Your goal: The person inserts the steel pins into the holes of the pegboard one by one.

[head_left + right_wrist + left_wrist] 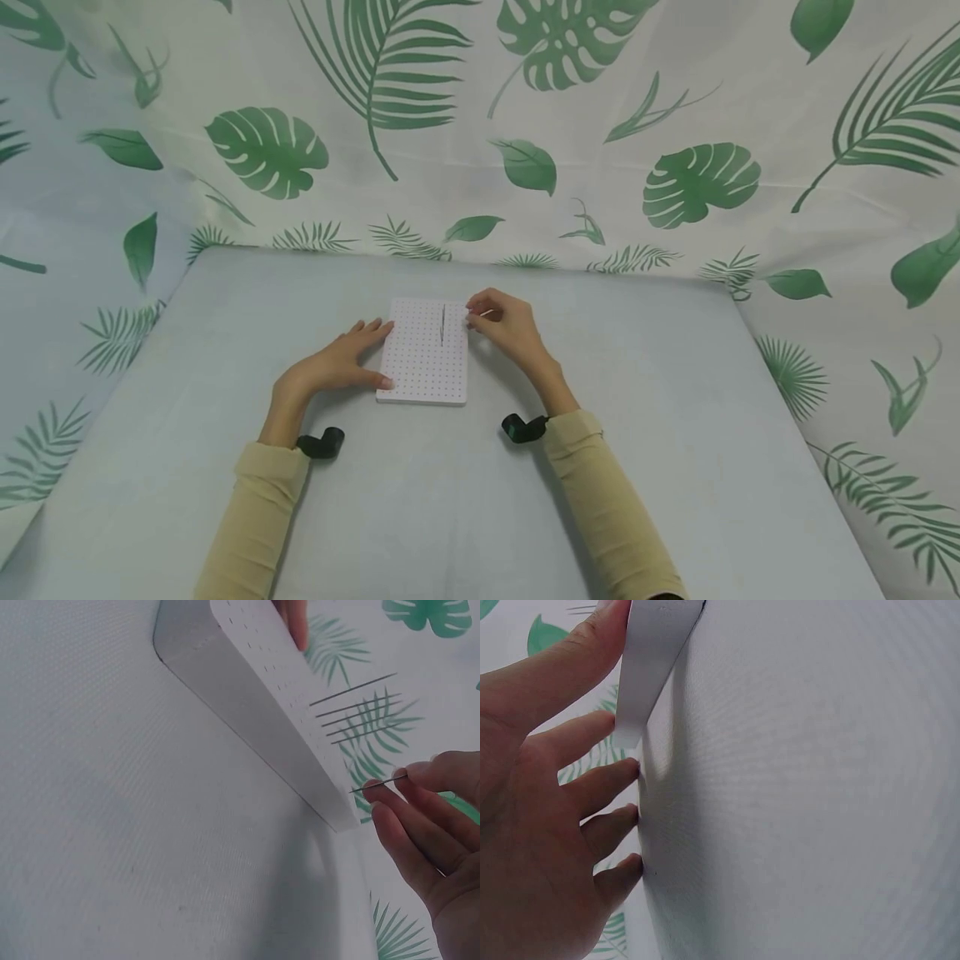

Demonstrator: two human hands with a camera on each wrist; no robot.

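Observation:
A thick white board (423,367) with a grid of small holes lies on the table. Several thin dark metal pins (352,689) stand up from its face in a row. My left hand (333,364) spreads along the board's left side, its thumb touching the near left corner and a fingertip at the upper left edge. At the far right corner, my right hand (512,327) pinches another thin metal pin (360,789) between thumb and fingers. The lower tip of this pin is at the board's surface in the right wrist view; whether it sits in a hole I cannot tell.
A pale cloth-covered table (450,500) surrounds the board. Behind it hangs a white curtain (465,167) with green leaf prints. A small black camera (322,443) is strapped to the left wrist, and another camera (522,428) to the right.

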